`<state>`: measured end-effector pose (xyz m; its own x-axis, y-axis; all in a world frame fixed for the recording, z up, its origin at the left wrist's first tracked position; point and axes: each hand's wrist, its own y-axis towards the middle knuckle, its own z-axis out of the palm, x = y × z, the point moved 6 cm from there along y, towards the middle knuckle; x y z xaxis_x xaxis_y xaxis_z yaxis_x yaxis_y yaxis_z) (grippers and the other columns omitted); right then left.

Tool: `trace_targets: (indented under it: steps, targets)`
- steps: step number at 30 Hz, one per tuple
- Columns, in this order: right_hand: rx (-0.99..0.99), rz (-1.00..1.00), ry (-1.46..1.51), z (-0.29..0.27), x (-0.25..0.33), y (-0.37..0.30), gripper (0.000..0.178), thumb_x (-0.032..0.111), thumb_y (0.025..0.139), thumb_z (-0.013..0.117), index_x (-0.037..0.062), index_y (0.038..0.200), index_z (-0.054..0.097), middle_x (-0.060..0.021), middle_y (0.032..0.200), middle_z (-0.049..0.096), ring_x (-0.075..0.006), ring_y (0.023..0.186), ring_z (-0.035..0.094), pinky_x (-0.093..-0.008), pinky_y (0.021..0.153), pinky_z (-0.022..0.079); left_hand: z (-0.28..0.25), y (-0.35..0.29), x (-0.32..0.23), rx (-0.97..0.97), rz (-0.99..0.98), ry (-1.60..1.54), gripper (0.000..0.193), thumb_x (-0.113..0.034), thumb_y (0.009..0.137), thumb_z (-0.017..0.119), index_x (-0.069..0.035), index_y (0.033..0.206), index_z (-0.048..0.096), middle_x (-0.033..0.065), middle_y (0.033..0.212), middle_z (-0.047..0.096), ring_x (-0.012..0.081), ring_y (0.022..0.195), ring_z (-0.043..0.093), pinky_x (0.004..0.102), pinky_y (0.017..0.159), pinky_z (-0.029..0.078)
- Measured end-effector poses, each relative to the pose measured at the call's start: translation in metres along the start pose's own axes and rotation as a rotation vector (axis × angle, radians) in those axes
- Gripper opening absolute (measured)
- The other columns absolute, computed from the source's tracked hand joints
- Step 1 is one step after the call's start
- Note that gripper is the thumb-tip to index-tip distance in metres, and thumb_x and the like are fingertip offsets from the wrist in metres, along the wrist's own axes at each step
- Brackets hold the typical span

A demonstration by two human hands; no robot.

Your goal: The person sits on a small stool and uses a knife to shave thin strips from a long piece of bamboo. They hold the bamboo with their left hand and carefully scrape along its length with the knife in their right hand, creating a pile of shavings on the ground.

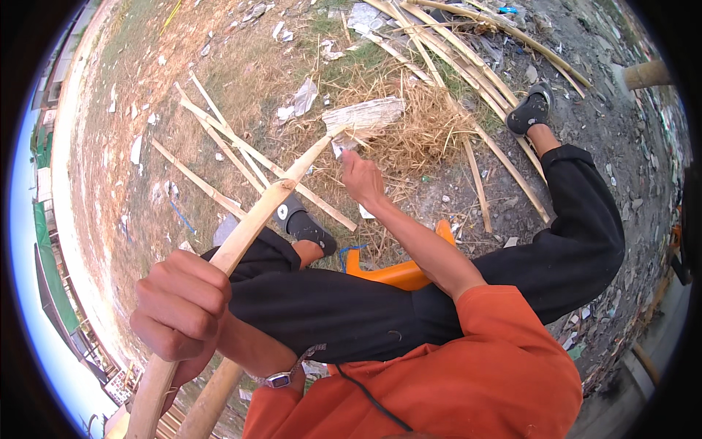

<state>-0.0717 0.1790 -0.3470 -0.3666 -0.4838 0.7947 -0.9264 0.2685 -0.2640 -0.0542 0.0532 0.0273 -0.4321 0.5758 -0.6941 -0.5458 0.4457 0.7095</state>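
Note:
My left hand (183, 304), with a watch (279, 380) on its wrist, is wrapped round a long split bamboo strip (252, 225). The strip slants up and away from the lower left, has a node partway along, and narrows to a tip near the middle of the view. My right hand (363, 179) is closed just beside and below that tip. Whatever its fingers hold, if anything, is hidden. Beneath my left forearm, a thicker bamboo piece (210, 402) shows at the lower edge.
An orange plastic seat (395, 276) is between my legs. Ahead are straw-like shavings (424, 135) and a pale, weathered flat piece (363, 115). Bamboo strips lie on the ground at the left (219, 132) and right (472, 69). Litter is scattered around. A round post (647, 74) stands far right.

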Motion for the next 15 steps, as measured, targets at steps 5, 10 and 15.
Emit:
trace_targets:
  steps: [5,10,15]
  targets:
    - [0.017,0.044,-0.073,0.004,-0.010,0.009,0.050,0.038,0.094,0.028,-0.0009,0.087,0.058,-0.0284,0.069,0.058,-0.0461,0.068,0.057,-0.0521,0.067,0.045,-0.001,-0.002,0.000,0.029,-0.003,0.028,0.054,-0.034,0.091,0.048,-0.010,0.046,0.031,-0.0038,0.036,0.025,0.0065,0.027,0.021,0.0202,0.029,0.015]
    - [-0.001,0.142,-0.197,0.011,-0.045,0.036,0.055,0.041,0.094,0.026,-0.0018,0.091,0.061,-0.0272,0.073,0.060,-0.0446,0.074,0.059,-0.0511,0.070,0.046,0.010,0.008,0.004,0.087,-0.029,0.008,0.052,-0.031,0.092,0.047,-0.009,0.047,0.031,-0.0039,0.036,0.025,0.0067,0.028,0.021,0.0206,0.029,0.016]
    - [-0.022,0.124,-0.129,0.012,-0.044,0.032,0.054,0.040,0.094,0.027,-0.0023,0.091,0.061,-0.0249,0.071,0.061,-0.0420,0.072,0.060,-0.0491,0.068,0.048,0.000,0.001,0.003,-0.045,0.017,-0.013,0.063,-0.062,0.079,0.052,-0.014,0.046,0.027,-0.0072,0.035,0.020,0.0034,0.027,0.016,0.0180,0.029,0.012]
